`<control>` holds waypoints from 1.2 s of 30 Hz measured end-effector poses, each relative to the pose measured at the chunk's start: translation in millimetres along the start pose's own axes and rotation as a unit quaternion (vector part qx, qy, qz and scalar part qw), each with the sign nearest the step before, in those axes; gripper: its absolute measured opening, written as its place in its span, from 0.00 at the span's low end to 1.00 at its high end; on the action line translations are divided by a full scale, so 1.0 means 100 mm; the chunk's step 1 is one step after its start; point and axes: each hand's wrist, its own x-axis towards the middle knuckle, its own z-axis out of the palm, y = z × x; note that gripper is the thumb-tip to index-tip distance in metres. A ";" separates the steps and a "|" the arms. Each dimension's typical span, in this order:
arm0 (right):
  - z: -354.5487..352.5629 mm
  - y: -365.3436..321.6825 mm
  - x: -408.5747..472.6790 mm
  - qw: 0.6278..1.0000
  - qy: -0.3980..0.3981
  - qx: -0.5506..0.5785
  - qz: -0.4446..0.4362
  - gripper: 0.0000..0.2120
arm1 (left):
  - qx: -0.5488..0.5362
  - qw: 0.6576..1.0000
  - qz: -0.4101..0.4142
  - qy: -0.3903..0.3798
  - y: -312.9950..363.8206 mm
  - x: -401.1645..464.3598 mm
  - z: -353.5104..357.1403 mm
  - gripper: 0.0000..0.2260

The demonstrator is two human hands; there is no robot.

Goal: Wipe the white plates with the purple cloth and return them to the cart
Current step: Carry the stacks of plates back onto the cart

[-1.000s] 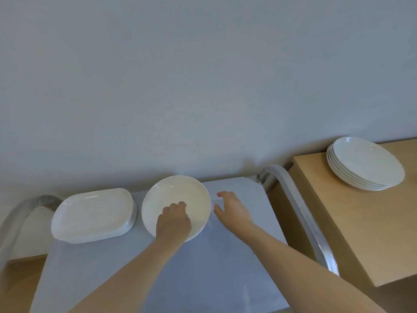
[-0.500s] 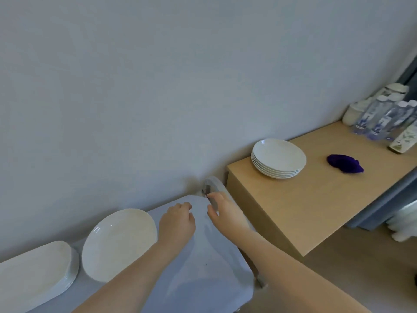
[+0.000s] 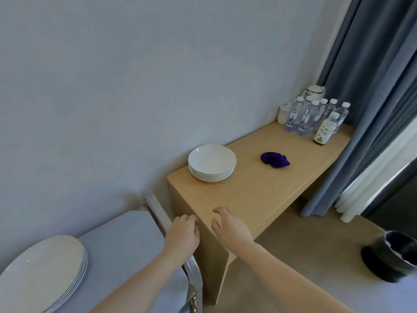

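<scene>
A stack of several white plates [image 3: 212, 162] stands on the wooden table [image 3: 252, 190] near the wall. The crumpled purple cloth [image 3: 274, 159] lies on the table to the right of that stack. A second pile of white plates [image 3: 42, 272] rests on the grey cart [image 3: 126, 240] at the lower left. My left hand [image 3: 183, 236] hovers over the cart's right edge, fingers curled, holding nothing. My right hand [image 3: 230, 227] is over the table's near corner, fingers spread and empty. Both hands are well short of the cloth and the table's plates.
Several water bottles [image 3: 316, 118] and a white kettle [image 3: 316, 92] crowd the table's far end. Blue curtains [image 3: 370, 105] hang on the right. A black bin [image 3: 392, 256] stands on the floor at the lower right. The cart's metal handle [image 3: 191, 274] lies between cart and table.
My view has swung right from the cart to the table. Both hands left the plate on the cart and moved right, to the cart's edge and the table's near corner.
</scene>
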 end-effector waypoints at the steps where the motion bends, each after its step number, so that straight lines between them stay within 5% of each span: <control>1: -0.06 0.12 -0.04 1.000 -0.007 -0.005 0.010 0.18 | 0.003 1.000 0.005 -0.012 0.11 0.02 0.06 0.12; 16: -0.59 0.89 -0.09 0.996 0.015 -0.017 0.088 0.20 | 0.058 0.994 0.058 -0.073 1.00 0.58 0.59 0.15; 36: -0.62 0.79 1.45 0.996 -0.021 -0.063 0.061 0.19 | 0.064 0.995 -0.073 -0.008 0.38 1.80 0.13 0.08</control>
